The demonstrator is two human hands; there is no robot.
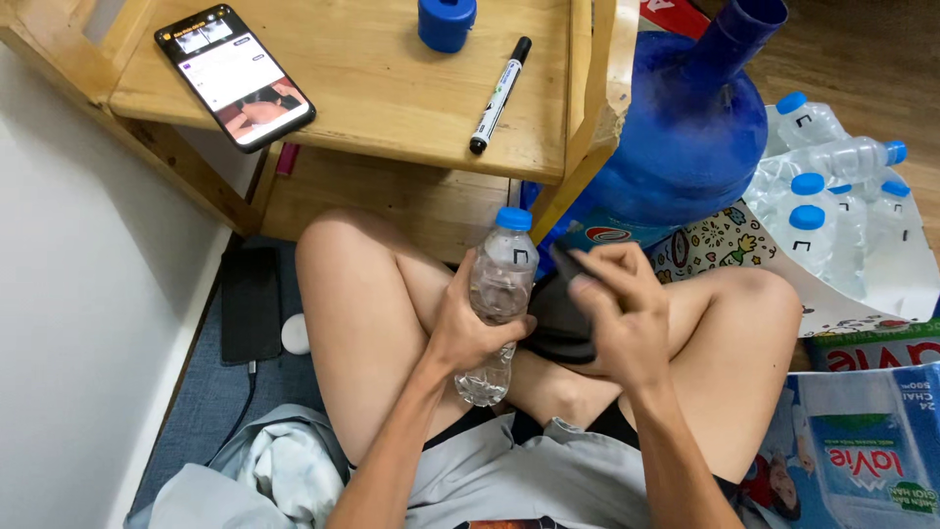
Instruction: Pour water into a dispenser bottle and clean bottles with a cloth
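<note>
Below the wooden shelf (392, 78), my left hand (470, 328) wraps a clear, crinkled, blue-capped plastic bottle (499, 294) upright; my right hand (617, 313) pinches a small dark object (576, 269) beside it.

Left hand (470, 328) clasped; right hand (617, 313) curled

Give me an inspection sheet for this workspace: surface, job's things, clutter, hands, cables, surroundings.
Surface: low wooden table ahead of the crossed legs; blue mat on the floor.
Job's things: clear bottle with blue cap, upright; dark object, blurred.
Clutter: phone, screen lit, marker and blue cap-like item on the table; big blue jug; bag of capped bottles; bottle packs.
Hands: left hand in a grip round the bottle; right hand holds the dark object.
Cables: black cable from a dark flat device.
Surroundings: white wall left, wood floor right.
</note>
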